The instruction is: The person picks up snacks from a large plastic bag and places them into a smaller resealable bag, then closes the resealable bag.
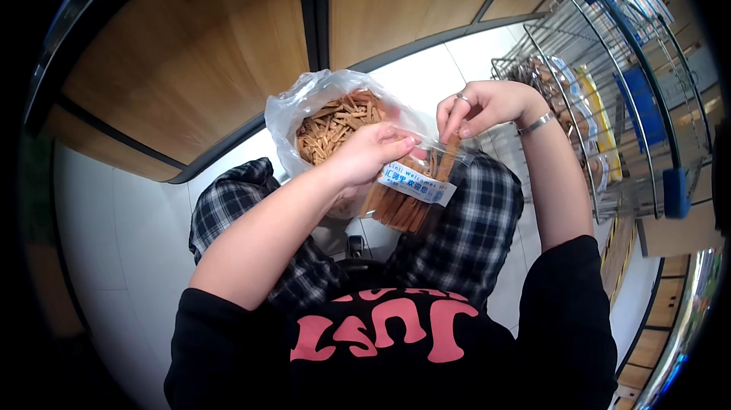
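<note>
My left hand (377, 153) grips the upper left side of a clear plastic bag (420, 181) that bears a printed white label. Many brown sticks, which look like cinnamon bark, stand side by side in this small bag. With thumb and fingers, my right hand (471, 110) pinches the top end of one long brown stick (450, 153) at the bag's mouth. Beyond my left hand stands a large white plastic sack (280, 124), wide at the top and filled with short pale-brown sticks (337, 124). Its lower part is partly hidden by my left forearm.
Wood-faced cabinets (377, 4) with black trim rise in front of me. At the right is a wire shopping cart (617, 67) with blue corner pieces, holding several packaged goods (571, 107). My knees in plaid trousers flank the small bag, above a pale tiled floor (143, 227).
</note>
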`<state>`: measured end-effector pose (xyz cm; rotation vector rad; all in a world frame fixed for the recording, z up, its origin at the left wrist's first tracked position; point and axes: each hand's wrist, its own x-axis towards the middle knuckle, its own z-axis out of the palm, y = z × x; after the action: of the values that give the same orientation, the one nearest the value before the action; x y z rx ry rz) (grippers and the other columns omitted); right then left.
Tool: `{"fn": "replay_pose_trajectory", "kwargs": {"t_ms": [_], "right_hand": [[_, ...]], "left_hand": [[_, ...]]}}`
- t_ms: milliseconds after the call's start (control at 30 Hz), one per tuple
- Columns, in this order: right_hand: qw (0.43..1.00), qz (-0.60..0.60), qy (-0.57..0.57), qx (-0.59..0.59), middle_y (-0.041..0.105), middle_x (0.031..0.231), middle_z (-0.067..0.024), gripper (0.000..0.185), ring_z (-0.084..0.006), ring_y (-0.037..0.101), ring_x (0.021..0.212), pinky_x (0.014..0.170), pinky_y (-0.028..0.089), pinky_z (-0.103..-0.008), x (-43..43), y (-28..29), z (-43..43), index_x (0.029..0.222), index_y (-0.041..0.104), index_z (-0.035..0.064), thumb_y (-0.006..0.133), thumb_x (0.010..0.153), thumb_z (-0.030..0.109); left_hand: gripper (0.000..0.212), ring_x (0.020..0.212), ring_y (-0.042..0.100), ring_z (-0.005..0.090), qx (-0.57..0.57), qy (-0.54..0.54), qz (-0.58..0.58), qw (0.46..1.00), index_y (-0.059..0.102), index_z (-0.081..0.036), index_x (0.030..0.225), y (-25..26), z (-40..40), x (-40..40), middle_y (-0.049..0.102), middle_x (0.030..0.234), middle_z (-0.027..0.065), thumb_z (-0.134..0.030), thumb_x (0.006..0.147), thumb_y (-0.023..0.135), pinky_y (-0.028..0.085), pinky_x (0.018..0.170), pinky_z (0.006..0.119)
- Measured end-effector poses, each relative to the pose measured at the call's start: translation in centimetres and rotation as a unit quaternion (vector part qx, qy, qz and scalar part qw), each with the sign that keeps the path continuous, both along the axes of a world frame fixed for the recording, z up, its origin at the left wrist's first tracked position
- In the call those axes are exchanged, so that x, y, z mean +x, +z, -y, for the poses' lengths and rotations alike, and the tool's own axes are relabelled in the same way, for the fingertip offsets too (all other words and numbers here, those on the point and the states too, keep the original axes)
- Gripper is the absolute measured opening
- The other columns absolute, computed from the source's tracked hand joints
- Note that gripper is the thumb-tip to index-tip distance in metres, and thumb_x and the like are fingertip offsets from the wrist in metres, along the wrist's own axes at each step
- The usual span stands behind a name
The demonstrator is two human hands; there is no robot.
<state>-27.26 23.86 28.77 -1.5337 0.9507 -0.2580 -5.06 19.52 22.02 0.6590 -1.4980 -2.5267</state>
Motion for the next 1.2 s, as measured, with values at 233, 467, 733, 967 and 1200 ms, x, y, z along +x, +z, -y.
{"fn": "replay_pose_trajectory", "kwargs": {"t_ms": [233, 467, 733, 967, 1200], "right_hand": [[0.984, -0.121, -0.092, 0.094, 0.058, 0.065, -0.0041, 0.015, -0.0089, 0.053, 0.056, 0.055, 0.044, -0.0207, 2.4, -1.0, -4.3, 0.087, 0.059, -0.0043, 0.056, 0.075, 0.005], [0.968, -0.083, -0.237, -0.019, 0.053, 0.06, -0.0024, 0.009, -0.0072, 0.048, 0.052, 0.051, 0.04, -0.0196, 2.9, -1.5, -9.0, 0.081, 0.056, -0.0051, 0.05, 0.077, 0.0], [0.895, 0.085, -0.428, -0.092, 0.052, 0.062, -0.0036, 0.01, -0.0072, 0.045, 0.051, 0.049, 0.039, -0.0187, 4.4, -2.5, -12.4, 0.082, 0.055, -0.0073, 0.049, 0.079, 0.0], [0.869, 0.08, -0.479, -0.094, 0.05, 0.072, -0.0021, 0.011, -0.0076, 0.048, 0.061, 0.056, 0.041, -0.0184, 6.0, -3.1, -13.1, 0.081, 0.056, -0.0057, 0.051, 0.079, 0.004], [0.883, 0.084, -0.445, -0.124, 0.042, 0.081, -0.0001, 0.011, -0.0087, 0.044, 0.075, 0.069, 0.037, -0.02, 5.7, -4.2, -14.0, 0.079, 0.06, -0.0041, 0.053, 0.077, 0.005]], "left_hand": [[0.026, 0.081, 0.058, 0.0158, 0.12, -0.058, 0.029, 0.991, 0.047, -0.001, 0.101, -2.2, -3.1, 0.5, 0.055, 0.095, 0.0077, -0.021, 0.086, 0.043, 0.05, 0.07, 0.027], [0.043, 0.101, 0.049, 0.0198, 0.214, -0.038, -0.107, 0.97, 0.035, -0.002, 0.119, -3.3, -4.1, 5.2, 0.045, 0.115, 0.0145, -0.023, 0.084, 0.047, 0.041, 0.086, 0.036], [0.083, 0.117, 0.03, 0.0292, 0.234, 0.097, -0.29, 0.923, 0.016, -0.012, 0.13, -1.8, -7.8, 8.4, 0.028, 0.128, 0.0119, -0.032, 0.066, 0.065, 0.028, 0.092, 0.052], [0.085, 0.107, 0.043, 0.0292, 0.141, 0.142, -0.115, 0.973, 0.01, -0.026, 0.131, -1.5, -9.5, 7.6, 0.028, 0.125, 0.0106, 0.008, 0.068, 0.056, 0.053, 0.067, 0.038], [0.079, 0.095, 0.051, 0.0236, -0.043, 0.209, -0.126, 0.969, 0.015, -0.02, 0.127, -1.9, -9.6, 6.7, 0.034, 0.119, 0.0122, 0.012, 0.067, 0.055, 0.053, 0.063, 0.026]]}}
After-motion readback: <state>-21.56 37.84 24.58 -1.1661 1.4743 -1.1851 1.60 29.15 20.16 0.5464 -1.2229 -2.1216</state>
